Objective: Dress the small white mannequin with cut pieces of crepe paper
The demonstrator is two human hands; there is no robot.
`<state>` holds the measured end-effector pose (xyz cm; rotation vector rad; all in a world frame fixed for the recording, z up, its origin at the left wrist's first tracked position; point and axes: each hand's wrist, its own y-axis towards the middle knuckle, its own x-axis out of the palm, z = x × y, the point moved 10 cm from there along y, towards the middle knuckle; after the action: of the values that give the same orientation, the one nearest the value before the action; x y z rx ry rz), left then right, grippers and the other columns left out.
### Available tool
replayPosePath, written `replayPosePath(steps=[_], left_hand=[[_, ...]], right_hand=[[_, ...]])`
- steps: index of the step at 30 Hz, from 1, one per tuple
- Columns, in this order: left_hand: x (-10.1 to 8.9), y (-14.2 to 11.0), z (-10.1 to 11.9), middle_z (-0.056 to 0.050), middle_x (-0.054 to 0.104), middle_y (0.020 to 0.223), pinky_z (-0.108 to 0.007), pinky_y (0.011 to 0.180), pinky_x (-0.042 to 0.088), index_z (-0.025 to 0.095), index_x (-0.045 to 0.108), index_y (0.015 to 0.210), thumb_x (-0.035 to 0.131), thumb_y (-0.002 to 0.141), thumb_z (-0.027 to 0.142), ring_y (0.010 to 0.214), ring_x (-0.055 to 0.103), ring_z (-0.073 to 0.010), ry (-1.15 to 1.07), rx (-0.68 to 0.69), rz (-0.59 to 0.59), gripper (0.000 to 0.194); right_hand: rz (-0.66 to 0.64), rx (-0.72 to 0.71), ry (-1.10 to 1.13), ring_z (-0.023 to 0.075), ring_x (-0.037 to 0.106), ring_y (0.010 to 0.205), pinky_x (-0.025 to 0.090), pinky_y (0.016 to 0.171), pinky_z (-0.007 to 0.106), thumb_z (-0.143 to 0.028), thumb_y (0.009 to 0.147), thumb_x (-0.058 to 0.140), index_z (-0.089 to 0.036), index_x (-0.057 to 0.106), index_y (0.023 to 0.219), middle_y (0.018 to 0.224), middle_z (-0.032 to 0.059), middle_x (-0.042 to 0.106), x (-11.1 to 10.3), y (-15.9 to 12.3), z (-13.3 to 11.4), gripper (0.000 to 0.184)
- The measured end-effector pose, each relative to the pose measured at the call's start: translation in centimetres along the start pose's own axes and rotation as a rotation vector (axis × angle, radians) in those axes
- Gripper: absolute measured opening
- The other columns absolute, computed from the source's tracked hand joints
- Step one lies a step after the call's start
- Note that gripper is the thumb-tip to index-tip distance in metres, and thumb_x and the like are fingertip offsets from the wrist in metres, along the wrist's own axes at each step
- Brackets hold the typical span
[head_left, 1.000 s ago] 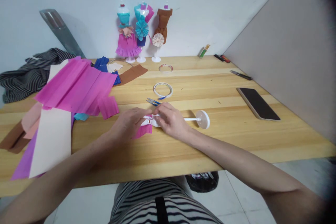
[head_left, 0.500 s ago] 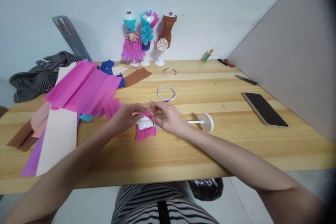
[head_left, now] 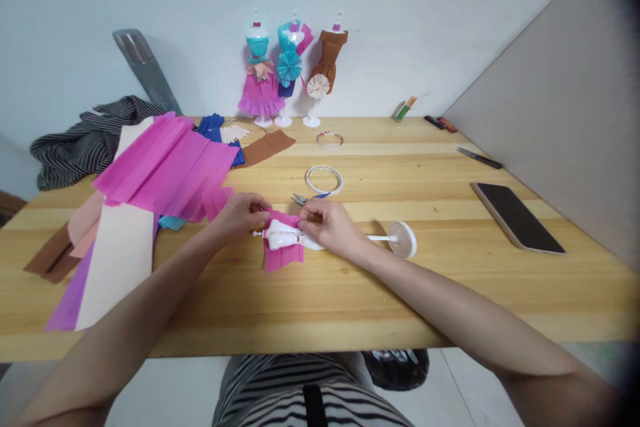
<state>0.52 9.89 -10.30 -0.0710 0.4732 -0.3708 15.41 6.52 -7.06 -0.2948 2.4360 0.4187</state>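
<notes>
A small white dress form (head_left: 281,236) lies on its back on the table, its neck to the left and its round base (head_left: 403,239) to the right. Under its torso a strip of pink crepe paper (head_left: 283,258) sticks out on both long sides. My left hand (head_left: 247,213) pinches the far left corner of that strip near the neck. With thumb and forefinger, my right hand (head_left: 327,223) holds the strip's far right corner by the waist. Thread snips (head_left: 301,199) lie just behind my right hand, partly hidden by it.
White tape rolls (head_left: 325,179) lie behind my hands. Crepe paper sheets (head_left: 167,167) pile up at left, beside a striped cloth (head_left: 95,140). Three dressed forms (head_left: 289,67) stand along the wall. A phone (head_left: 517,217) and a craft knife (head_left: 480,157) lie at right.
My hands have drawn apart along the strip's far edge, uncovering the form's torso and neck. The pink paper's far side now shows between them. The whole view has shifted slightly.
</notes>
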Motion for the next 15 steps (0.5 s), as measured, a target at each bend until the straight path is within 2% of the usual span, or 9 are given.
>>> replayPosePath(steps=[4,10,15], left_hand=[[0.2,-0.2,0.7,0.003,0.057,0.048,-0.018,0.042,0.033,0.013,0.063,0.068,0.065,0.066,0.027,0.044,0.047,-0.0076,-0.018,0.013,-0.017,0.014],[0.4,-1.0,1.7,0.003,0.058,0.052,-0.019,0.045,0.035,0.014,0.062,0.067,0.064,0.065,0.028,0.048,0.051,-0.0087,-0.024,0.032,-0.073,0.014],[0.5,-1.4,2.3,0.002,0.058,0.056,-0.019,0.049,0.035,0.014,0.063,0.069,0.061,0.068,0.025,0.053,0.050,-0.0090,0.091,0.086,-0.107,0.012]], right_hand=[[0.012,0.001,0.019,0.0112,0.050,0.057,0.037,0.057,0.023,-0.012,0.072,0.060,-0.017,0.059,0.065,0.061,-0.0026,0.057,0.0,0.0,0.1,0.008],[0.023,-0.007,0.029,0.0114,0.052,0.057,0.038,0.057,0.024,-0.013,0.073,0.060,-0.017,0.060,0.064,0.061,-0.0021,0.059,0.1,0.1,0.1,0.010],[0.027,-0.013,0.020,0.0130,0.056,0.061,0.040,0.059,0.025,-0.009,0.072,0.060,-0.017,0.060,0.066,0.065,-0.0012,0.061,-0.2,-0.1,-0.4,0.010]])
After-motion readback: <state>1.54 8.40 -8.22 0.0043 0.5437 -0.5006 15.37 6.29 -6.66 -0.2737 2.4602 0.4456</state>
